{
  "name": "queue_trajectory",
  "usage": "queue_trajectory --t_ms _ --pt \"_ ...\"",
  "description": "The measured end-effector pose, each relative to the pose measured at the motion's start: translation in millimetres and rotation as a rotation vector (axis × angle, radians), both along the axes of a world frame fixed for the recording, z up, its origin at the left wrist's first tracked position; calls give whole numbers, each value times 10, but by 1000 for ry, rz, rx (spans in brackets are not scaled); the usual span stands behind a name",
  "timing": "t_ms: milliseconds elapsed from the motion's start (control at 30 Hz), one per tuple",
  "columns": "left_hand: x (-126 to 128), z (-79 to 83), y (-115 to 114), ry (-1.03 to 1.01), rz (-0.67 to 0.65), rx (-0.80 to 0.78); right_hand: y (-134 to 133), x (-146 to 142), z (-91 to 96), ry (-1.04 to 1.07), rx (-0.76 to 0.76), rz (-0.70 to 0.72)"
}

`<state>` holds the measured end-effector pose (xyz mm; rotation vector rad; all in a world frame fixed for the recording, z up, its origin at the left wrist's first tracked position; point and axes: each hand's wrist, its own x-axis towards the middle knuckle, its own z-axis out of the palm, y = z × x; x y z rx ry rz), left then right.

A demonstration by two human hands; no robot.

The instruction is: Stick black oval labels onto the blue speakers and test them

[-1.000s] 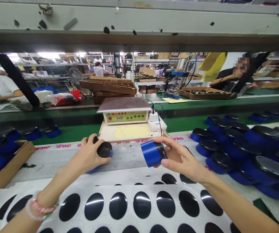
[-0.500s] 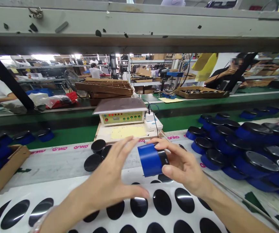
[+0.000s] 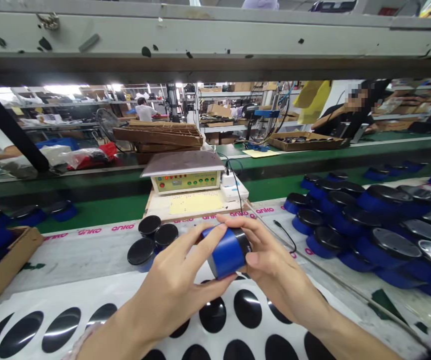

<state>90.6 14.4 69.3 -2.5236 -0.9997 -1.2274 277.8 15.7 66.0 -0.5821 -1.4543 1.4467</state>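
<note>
A blue cylinder with a black band [image 3: 226, 253] is held up sideways over the bench, between my two hands. My right hand [image 3: 271, 260] grips its black end, with the thumb low on the band and fingers over the top. My left hand [image 3: 178, 270] has its fingers on the upper left side and its thumb beneath, closed around the other end. White lettering on the band is partly hidden by my right thumb. Below lies a white sheet with rows of glossy black discs [image 3: 247, 308]. Left of the cylinder stand three blue pieces with black tops [image 3: 141, 251].
Many blue black-topped cylinders [image 3: 373, 235] crowd the right side. A cardboard box [image 3: 13, 255] of similar pieces is at left. Behind is a control box [image 3: 185, 179] with buttons. A cable [image 3: 285, 235] crosses the bench. A metal beam [image 3: 215, 37] spans overhead. People work beyond.
My left hand has moved right and closed from open onto the cylinder's free end. The cylinder has tilted slightly, and my right hand still holds it.
</note>
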Motion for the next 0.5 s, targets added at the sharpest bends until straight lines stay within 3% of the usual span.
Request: queue_trajectory --t_ms 300,400,500 --pt "38 -72 70 93 46 168 -4 -65 13 -33 -30 -139" --pt "-4 -40 137 36 70 -11 126 -93 -5 -173 73 -101" --pt "-163 -40 95 32 210 -293 483 -96 -85 -649 345 -190"
